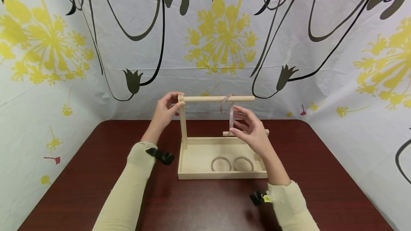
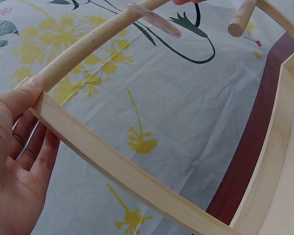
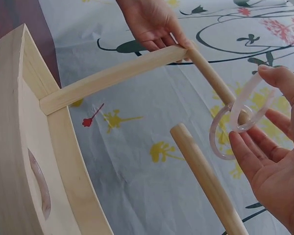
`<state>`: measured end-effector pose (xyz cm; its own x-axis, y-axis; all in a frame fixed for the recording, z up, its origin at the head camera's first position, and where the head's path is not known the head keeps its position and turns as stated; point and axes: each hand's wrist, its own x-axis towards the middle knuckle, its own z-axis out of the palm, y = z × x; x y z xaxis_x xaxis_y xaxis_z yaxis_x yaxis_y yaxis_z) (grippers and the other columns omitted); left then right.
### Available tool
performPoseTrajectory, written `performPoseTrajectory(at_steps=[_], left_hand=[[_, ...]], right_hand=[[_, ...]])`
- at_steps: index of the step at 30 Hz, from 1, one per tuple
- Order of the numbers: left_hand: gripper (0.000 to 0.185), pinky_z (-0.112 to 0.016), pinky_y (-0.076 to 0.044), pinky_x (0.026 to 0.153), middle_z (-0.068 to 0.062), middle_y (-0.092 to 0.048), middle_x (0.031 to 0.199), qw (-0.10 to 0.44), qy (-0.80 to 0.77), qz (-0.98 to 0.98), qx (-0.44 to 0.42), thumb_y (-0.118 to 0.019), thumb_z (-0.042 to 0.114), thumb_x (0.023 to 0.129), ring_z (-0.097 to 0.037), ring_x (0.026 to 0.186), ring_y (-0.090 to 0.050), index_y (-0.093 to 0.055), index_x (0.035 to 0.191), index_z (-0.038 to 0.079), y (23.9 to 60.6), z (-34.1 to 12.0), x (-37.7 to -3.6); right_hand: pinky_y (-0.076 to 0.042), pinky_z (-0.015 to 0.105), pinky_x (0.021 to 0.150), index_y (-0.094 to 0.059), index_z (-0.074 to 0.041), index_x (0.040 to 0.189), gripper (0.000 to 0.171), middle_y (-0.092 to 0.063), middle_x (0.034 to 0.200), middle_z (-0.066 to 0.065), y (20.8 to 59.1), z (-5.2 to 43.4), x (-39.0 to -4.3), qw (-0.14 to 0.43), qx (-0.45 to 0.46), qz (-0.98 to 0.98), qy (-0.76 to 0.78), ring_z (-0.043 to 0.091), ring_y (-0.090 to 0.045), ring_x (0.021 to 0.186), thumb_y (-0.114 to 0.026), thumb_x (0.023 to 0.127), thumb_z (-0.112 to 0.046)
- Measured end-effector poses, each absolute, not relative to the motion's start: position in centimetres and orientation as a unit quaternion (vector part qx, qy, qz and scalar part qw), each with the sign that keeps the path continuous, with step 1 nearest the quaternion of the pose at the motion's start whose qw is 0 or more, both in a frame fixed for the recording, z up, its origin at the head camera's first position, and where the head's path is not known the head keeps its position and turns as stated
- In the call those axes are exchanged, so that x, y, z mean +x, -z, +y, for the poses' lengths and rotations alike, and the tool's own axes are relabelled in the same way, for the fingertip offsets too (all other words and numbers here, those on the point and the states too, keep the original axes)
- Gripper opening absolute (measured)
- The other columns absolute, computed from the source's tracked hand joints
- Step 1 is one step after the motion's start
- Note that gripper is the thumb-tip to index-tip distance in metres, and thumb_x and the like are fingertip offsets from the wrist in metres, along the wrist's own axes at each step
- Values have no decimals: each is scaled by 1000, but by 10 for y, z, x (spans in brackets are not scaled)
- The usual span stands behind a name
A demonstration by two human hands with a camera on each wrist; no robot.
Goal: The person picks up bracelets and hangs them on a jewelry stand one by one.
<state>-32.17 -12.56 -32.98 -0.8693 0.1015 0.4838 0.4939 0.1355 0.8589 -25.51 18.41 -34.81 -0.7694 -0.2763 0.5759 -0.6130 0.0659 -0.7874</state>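
Note:
A wooden jewelry stand has an upper rod (image 1: 199, 99), a lower rod (image 3: 206, 178) and a tray base (image 1: 221, 176). My left hand (image 1: 164, 111) grips the top of its upright post (image 1: 183, 126), right where the upper rod joins; the left wrist view shows the thumb over that corner. One pinkish bangle (image 1: 222, 107) hangs on the upper rod. Between thumb and fingertips, my right hand (image 1: 252, 133) pinches a pale translucent bangle (image 1: 231, 117), edge-on just below the upper rod in the head view. This bangle overlaps the rod's end in the right wrist view.
Two more bangles, a left one (image 1: 212, 167) and a right one (image 1: 252, 165), lean inside the tray near its front wall. The stand sits on a dark red-brown table (image 1: 199, 206). A patterned cloth (image 1: 160, 56) hangs behind and at both sides.

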Motion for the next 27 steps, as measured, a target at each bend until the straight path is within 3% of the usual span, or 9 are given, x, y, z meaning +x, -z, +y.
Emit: performPoseTrajectory(at_steps=[6, 14, 27], left_hand=[[33, -21, -52, 59, -3, -62, 103, 160, 623, -738, -203, -68, 14, 96, -7, 83, -61, -62, 125, 0, 330, -126, -322], [31, -21, -51, 58, 6, -61, 100, 159, 630, -732, -202, -66, 7, 96, -3, 83, -61, -60, 125, -3, 330, -125, -322], [32, -21, -51, 58, 6, -60, 101, 158, 628, -735, -203, -66, 7, 96, -5, 84, -60, -61, 126, -1, 329, -125, -321]], right_hand=[[-51, 24, 101, -44, -2, 147, 68, -51, 141, -6, 348, 188, -254, 149, 299, -725, -603, 8, -54, 128, -71, 85, 9], [-51, 23, 101, -45, -3, 146, 67, -52, 136, -5, 349, 193, -257, 166, 286, -724, -605, 9, -54, 128, -70, 86, 9], [-51, 23, 101, -46, -2, 146, 68, -53, 133, -5, 348, 197, -259, 211, 262, -716, -612, 9, -56, 125, -70, 84, 12]])
